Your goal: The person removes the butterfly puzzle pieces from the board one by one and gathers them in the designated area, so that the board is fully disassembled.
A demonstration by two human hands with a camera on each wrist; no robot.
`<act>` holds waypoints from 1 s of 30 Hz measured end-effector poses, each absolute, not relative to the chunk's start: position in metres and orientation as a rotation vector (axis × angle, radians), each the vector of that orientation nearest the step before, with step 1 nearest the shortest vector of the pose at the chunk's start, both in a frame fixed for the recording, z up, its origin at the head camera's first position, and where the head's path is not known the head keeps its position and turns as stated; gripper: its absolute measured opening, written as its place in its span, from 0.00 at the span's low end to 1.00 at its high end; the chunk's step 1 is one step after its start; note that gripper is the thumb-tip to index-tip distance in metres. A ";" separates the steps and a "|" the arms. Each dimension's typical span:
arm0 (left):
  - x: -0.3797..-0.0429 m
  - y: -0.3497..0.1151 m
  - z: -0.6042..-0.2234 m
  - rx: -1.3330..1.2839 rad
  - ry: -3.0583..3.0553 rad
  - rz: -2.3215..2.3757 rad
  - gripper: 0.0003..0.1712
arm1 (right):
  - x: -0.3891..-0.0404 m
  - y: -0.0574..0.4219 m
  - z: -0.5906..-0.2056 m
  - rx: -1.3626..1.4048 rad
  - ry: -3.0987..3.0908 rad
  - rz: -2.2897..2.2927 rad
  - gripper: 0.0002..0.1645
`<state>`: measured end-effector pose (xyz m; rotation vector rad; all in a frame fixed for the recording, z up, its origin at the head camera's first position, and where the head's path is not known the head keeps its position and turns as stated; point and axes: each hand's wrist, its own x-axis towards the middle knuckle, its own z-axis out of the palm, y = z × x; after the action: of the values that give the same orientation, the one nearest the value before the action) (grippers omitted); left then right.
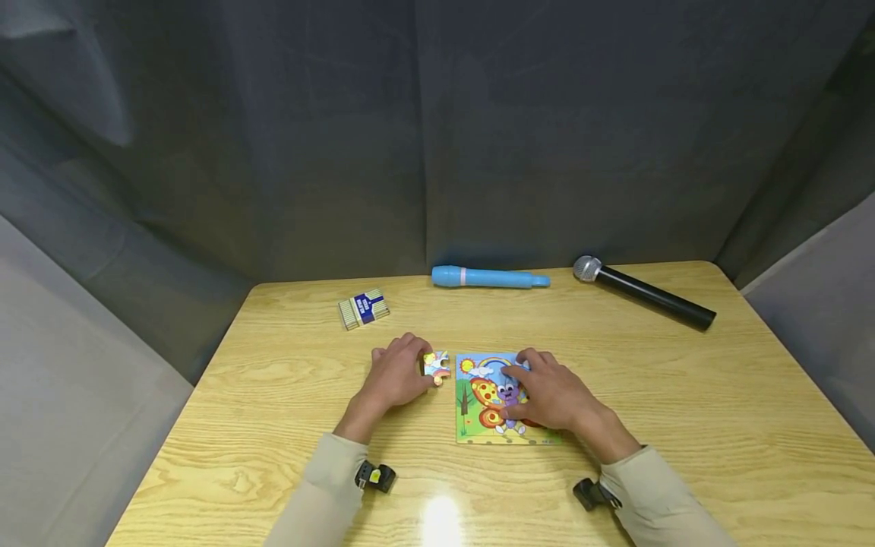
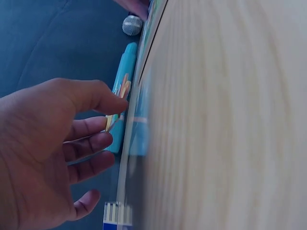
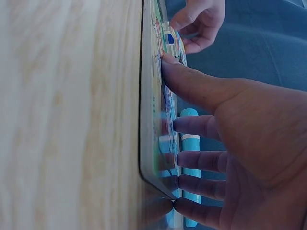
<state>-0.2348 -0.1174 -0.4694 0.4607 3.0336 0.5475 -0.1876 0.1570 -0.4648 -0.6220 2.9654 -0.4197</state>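
In the head view, my left hand (image 1: pixel 395 374) pinches a loose jigsaw piece (image 1: pixel 437 365) between thumb and fingers, just left of the puzzle. The left wrist view shows this piece (image 2: pixel 111 120) nearly edge-on, raised at the fingertips. A square jigsaw puzzle (image 1: pixel 472 437) with a butterfly, sun and rainbow lies flat on the table. Over its right side is my right hand (image 1: pixel 557 395), thumb and fingers spread and touching the picture. That hand covers the upper right part of the puzzle. In the right wrist view its fingers (image 3: pixel 204 162) reach out fairly straight along the puzzle's surface.
Behind the hands, a blue microphone (image 1: pixel 495 279) lies near the back edge of the wooden table (image 1: pixel 273 395). A black microphone (image 1: pixel 649 296) with a silver head lies at back right. At back left sits a small striped box (image 1: pixel 364 308). Dark curtains (image 1: pixel 342 152) hang behind.
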 end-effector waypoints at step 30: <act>-0.243 -0.190 -0.474 0.285 3.027 0.555 0.24 | -0.186 0.159 -0.465 -0.657 2.990 -0.416 0.40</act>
<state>-0.2433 -0.1896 -0.4745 0.2852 3.0268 0.5550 -0.1863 0.1593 -0.4654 -0.6570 2.9899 -0.4156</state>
